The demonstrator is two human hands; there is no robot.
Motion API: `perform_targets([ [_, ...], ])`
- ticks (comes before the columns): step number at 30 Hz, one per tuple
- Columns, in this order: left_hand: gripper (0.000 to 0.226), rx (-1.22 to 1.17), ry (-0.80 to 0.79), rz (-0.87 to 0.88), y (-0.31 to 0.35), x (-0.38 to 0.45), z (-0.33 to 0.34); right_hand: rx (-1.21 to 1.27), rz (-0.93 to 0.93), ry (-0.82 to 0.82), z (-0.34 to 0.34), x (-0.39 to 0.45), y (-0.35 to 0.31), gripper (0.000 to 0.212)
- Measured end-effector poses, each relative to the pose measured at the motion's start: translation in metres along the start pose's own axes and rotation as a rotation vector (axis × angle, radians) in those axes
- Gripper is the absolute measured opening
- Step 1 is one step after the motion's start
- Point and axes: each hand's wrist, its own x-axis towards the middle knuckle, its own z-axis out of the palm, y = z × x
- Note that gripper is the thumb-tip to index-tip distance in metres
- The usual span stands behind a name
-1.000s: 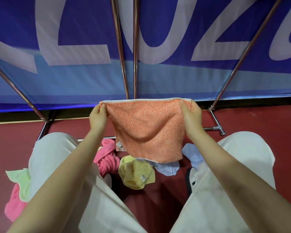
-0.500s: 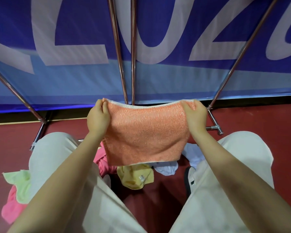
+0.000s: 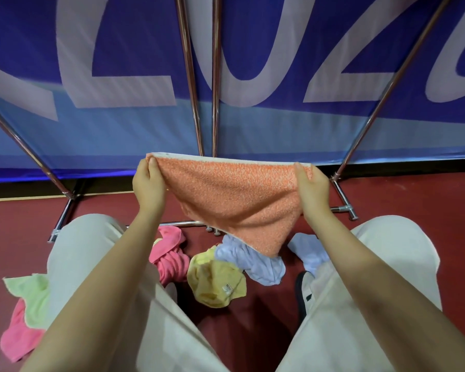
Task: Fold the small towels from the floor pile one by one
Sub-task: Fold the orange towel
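An orange towel hangs stretched in the air in front of me, above my knees. My left hand pinches its upper left corner and my right hand pinches its upper right corner. The lower part droops to a point on the right side. On the red floor between my legs lies the pile: a pink towel, a yellow towel and pale blue towels, all crumpled.
A light green towel lies over another pink towel on the floor at my left. Chrome poles of a rack stand ahead before a blue banner. My dark shoe shows by the right leg.
The towel's hanging lower edge has swung from a straight bottom into a point drooping right. Both hands have kept their hold on the top corners at about the same height.
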Motion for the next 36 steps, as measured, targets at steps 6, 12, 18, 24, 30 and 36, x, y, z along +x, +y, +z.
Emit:
perform_targets([
  [6, 0.032, -0.057, -0.161, -0.189, -0.003, -0.004, 0.008, 0.242, 0.366, 0.073, 0.006, 0.010, 0.012, 0.033],
  [12, 0.031, -0.127, -0.238, -0.308, 0.011, -0.020, 0.019, 0.270, 0.465, -0.018, 0.025, 0.007, 0.010, 0.016],
  [18, 0.023, -0.350, -0.358, -0.368, 0.042, -0.052, 0.037, 0.190, 0.273, -0.189, 0.056, -0.016, -0.010, 0.017],
  [24, 0.024, -0.463, -0.434, -0.468, 0.063, -0.072, 0.052, 0.124, 0.085, -0.313, 0.078, -0.031, -0.024, 0.011],
  [30, 0.025, -0.503, -0.396, -0.585, 0.068, -0.065, 0.055, 0.473, 0.315, -0.425, 0.083, -0.028, -0.041, 0.023],
  [36, 0.024, -0.444, -0.439, -0.601, 0.069, -0.068, 0.056, -0.161, -0.060, -0.506, 0.069, -0.025, -0.033, 0.010],
])
